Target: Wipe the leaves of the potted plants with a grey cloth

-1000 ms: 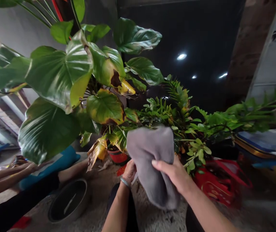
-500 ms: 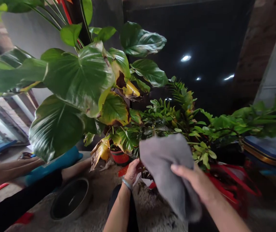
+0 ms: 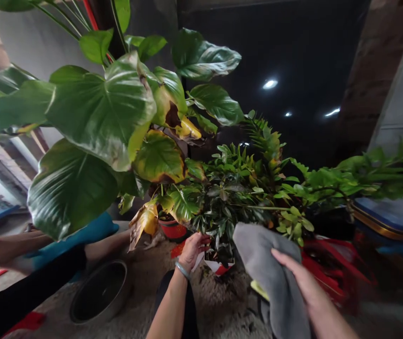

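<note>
left hand (image 3: pixel 191 248): fingers curled at small dark-leaved potted plant (image 3: pixel 219 221) | right hand (image 3: pixel 302 287): grips grey cloth (image 3: pixel 275 278), low right | metal bowl (image 3: pixel 100 292): on floor, left | big-leaved plant (image 3: pixel 99 113): overhead

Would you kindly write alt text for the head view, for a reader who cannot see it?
A person's right hand holds a grey cloth while the left hand rests at the base of a small potted plant. Large glossy leaves fill the upper left; a metal bowl and another person's arm lie at lower left.
</note>
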The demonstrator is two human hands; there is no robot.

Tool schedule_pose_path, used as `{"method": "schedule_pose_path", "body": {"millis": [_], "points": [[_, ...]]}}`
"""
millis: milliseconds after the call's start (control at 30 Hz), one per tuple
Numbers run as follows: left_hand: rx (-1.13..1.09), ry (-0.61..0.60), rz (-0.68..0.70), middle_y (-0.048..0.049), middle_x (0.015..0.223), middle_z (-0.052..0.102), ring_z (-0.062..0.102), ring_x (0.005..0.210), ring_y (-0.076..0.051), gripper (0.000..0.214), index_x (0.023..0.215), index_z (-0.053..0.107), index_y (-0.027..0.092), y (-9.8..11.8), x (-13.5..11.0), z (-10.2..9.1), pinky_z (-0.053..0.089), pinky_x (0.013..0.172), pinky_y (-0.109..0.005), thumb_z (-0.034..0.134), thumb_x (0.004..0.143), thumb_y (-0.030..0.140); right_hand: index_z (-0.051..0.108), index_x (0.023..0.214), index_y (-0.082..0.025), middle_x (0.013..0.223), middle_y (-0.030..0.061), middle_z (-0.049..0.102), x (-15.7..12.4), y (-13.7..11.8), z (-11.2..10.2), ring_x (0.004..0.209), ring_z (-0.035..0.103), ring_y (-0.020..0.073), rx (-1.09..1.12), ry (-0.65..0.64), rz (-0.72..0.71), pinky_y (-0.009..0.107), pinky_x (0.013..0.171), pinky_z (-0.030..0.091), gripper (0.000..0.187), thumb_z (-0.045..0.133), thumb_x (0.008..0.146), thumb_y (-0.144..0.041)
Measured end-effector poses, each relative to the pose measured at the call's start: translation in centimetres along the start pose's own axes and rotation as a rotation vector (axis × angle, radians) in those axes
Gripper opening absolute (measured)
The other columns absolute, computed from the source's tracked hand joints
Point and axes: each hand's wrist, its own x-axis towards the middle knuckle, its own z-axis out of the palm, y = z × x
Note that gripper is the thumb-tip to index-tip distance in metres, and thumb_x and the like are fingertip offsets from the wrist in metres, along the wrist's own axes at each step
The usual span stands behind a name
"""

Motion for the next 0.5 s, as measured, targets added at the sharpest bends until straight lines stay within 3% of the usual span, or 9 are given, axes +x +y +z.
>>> {"method": "schedule_pose_path", "body": {"millis": [33,133,200,233,300,367,433,500], "points": [[0.001,0.0,0.003,-0.009,0.075,0.074,0.066,0.067,-0.021,0.047,0.069,0.066,0.015,0.0,-0.1,0.1,0.046,0.063,-0.032,0.088,0.044,0.048,0.074,0.074,-0.024,0.066,0.0087,0.076,-0.4,-1.5,0.5,0.08,0.074,0.0383,0.101,0.03,0.034,0.049,0.079,0.06,0.032,0.08,0.051,-0.046],[-0.001,0.02,0.014,-0.0092,0.073,0.073,0.066,0.066,-0.021,0.047,0.068,0.066,0.015,0.0,-0.4,0.7,0.047,0.061,-0.031,0.088,0.042,0.047,0.074,0.091,-0.023,0.073,0.0045,0.078,-0.2,-6.2,3.0,0.082,0.075,0.0329,0.3,0.045,-0.214,0.045,0.082,0.06,0.036,0.078,0.058,-0.037],[0.013,0.083,0.032,-0.0095,0.071,0.073,0.066,0.064,-0.021,0.044,0.066,0.064,0.015,-0.1,-0.5,1.0,0.047,0.059,-0.031,0.087,0.044,0.046,0.072,0.092,-0.024,0.07,0.0013,0.077,0.9,-7.6,4.8,0.08,0.075,0.0302,0.359,0.009,-0.291,0.043,0.081,0.061,0.032,0.075,0.061,-0.03],[0.026,0.157,0.046,-0.009,0.07,0.072,0.065,0.062,-0.02,0.04,0.065,0.064,0.015,-0.2,-0.4,1.0,0.047,0.058,-0.031,0.085,0.048,0.044,0.072,0.09,-0.024,0.066,0.0005,0.076,1.4,-7.3,5.4,0.077,0.075,0.0296,0.36,-0.005,-0.255,0.042,0.079,0.061,0.029,0.074,0.062,-0.026],[0.046,0.356,0.076,-0.0054,0.064,0.069,0.061,0.055,-0.017,0.03,0.064,0.061,0.016,-0.2,-0.1,0.8,0.045,0.055,-0.029,0.079,0.058,0.039,0.071,0.083,-0.023,0.056,0.0012,0.073,2.1,-4.9,5.8,0.068,0.074,0.0291,0.302,-0.011,-0.074,0.041,0.074,0.062,0.019,0.073,0.064,-0.023],[0.048,0.542,0.091,0.0003,0.055,0.061,0.055,0.048,-0.013,0.024,0.061,0.056,0.019,-0.1,0.5,0.1,0.041,0.052,-0.027,0.071,0.068,0.036,0.071,0.078,-0.019,0.051,0.0043,0.071,2.1,-0.9,4.8,0.061,0.073,0.0286,0.193,-0.013,0.147,0.04,0.07,0.063,0.012,0.073,0.069,-0.026],[0.043,0.629,0.088,0.004,0.051,0.055,0.049,0.044,-0.011,0.023,0.059,0.052,0.021,0.0,1.0,-0.5,0.039,0.05,-0.026,0.064,0.074,0.034,0.072,0.081,-0.015,0.055,0.0072,0.072,1.2,2.8,3.0,0.061,0.074,0.0283,0.114,-0.044,0.293,0.037,0.069,0.062,0.018,0.074,0.071,-0.029],[0.052,0.648,0.067,0.0047,0.049,0.052,0.046,0.042,-0.01,0.024,0.057,0.05,0.021,-0.1,1.3,-0.7,0.037,0.048,-0.025,0.061,0.077,0.029,0.074,0.089,-0.013,0.062,0.0083,0.075,0.0,4.8,1.5,0.065,0.075,0.0289,0.068,-0.089,0.337,0.036,0.069,0.062,0.031,0.08,0.067,-0.033]]}}
